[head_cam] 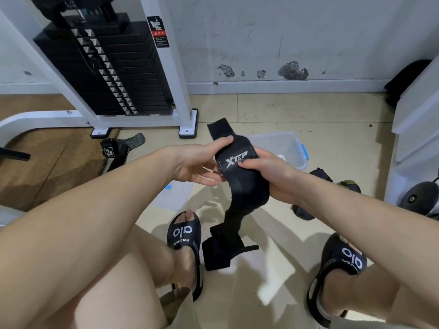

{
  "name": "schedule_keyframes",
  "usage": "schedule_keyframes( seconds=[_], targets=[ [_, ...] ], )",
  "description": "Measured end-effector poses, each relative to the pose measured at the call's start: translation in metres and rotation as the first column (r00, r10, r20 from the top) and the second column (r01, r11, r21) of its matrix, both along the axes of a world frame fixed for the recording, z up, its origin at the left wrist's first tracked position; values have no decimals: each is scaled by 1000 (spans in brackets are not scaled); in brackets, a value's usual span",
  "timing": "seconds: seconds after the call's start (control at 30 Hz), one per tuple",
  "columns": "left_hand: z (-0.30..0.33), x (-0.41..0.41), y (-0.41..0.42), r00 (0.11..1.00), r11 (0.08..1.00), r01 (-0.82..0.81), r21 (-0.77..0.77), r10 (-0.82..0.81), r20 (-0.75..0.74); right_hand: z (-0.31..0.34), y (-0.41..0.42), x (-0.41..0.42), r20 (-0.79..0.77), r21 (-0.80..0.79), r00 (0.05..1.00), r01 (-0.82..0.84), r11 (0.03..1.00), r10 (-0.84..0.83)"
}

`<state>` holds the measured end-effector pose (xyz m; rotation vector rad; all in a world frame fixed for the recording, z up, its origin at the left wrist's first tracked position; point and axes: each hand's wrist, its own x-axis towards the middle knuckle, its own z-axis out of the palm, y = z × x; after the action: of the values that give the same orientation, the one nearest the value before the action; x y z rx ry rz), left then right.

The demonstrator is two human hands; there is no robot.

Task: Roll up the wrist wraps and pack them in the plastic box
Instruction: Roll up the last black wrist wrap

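A long black wrist wrap [240, 186] with a white logo hangs between my hands above the floor. My left hand [197, 162] pinches its upper end, thumb on top and fingers underneath. My right hand [268, 174] grips the logo section with the thumb over it. The wrap's lower end trails down to the floor between my feet. The clear plastic box [289, 143] with blue clips sits open on the floor just beyond my hands. Its clear lid [175, 195] lies on the floor below my left hand.
A white weight machine with a black plate stack [111, 67] stands at back left. A black strap [114, 153] lies near its base. More dark wraps [320, 174] lie right of the box. A white cabinet [418, 129] stands at right. My feet wear black sandals [185, 236].
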<state>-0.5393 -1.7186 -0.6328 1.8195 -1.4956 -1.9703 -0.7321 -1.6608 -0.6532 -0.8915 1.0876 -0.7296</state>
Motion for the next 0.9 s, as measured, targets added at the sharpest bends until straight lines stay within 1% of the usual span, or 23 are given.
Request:
schedule_keyframes(
  seconds=[0.1,0.17,0.2,0.23,0.27,0.3,0.33,0.37,0.4,0.47,0.5,0.53,0.57,0.6,0.67,0.77,0.8,0.9],
  targets=[
    [-2,-4,-1,965,981,-180,-68,163,-205,3,-8,7,103,-16,995,19,1000,-17],
    [-3,-3,-6,933,951,-286,-117,248,-262,4,-15,12,109,-8,994,4,1000,-3],
    [-3,-1,-8,924,937,-319,-142,275,-265,-1,-18,15,70,7,997,14,1000,-15],
    [-3,2,-10,921,924,-342,-172,294,-255,-7,-21,17,-13,19,999,29,999,-29],
    [-4,7,-13,928,914,-344,-215,296,-226,-16,-23,20,-135,24,990,33,999,-29],
    [-6,13,-15,940,907,-329,-263,288,-183,-28,-23,21,-288,35,958,11,999,0],
    [-8,18,-17,953,903,-302,-306,275,-127,-40,-22,20,-424,70,903,-38,997,64],
    [-10,22,-18,962,900,-274,-338,265,-73,-52,-20,19,-526,127,835,-111,986,162],
    [-12,26,-19,967,899,-248,-361,253,-33,-64,-18,18,-591,200,756,-199,959,280],
    [-15,30,-23,973,895,-218,-388,232,-12,-92,-16,15,-663,349,564,-349,870,492],
    [-15,30,-24,974,890,-211,-404,224,-16,-107,-14,16,-690,399,469,-388,831,551],
    [-15,30,-27,975,880,-212,-424,223,-25,-124,-12,19,-713,421,409,-399,815,569],
    [-15,29,-29,974,868,-219,-446,224,-42,-138,-10,25,-732,424,395,-375,825,556],
    [-15,28,-32,971,856,-235,-461,231,-66,-156,-7,29,-739,423,410,-334,842,534],
    [-18,29,-36,957,835,-289,-469,265,-118,-187,2,42,-720,432,487,-242,869,494],
    [-25,32,-42,934,842,-355,-407,304,-187,-238,18,65,-668,465,552,-214,859,499],
    [-29,33,-43,930,848,-366,-384,316,-188,-251,21,73,-671,465,554,-203,862,492],
    [-39,30,-48,920,858,-390,-334,347,-184,-265,24,87,-735,464,447,-216,859,510]
  ],
)
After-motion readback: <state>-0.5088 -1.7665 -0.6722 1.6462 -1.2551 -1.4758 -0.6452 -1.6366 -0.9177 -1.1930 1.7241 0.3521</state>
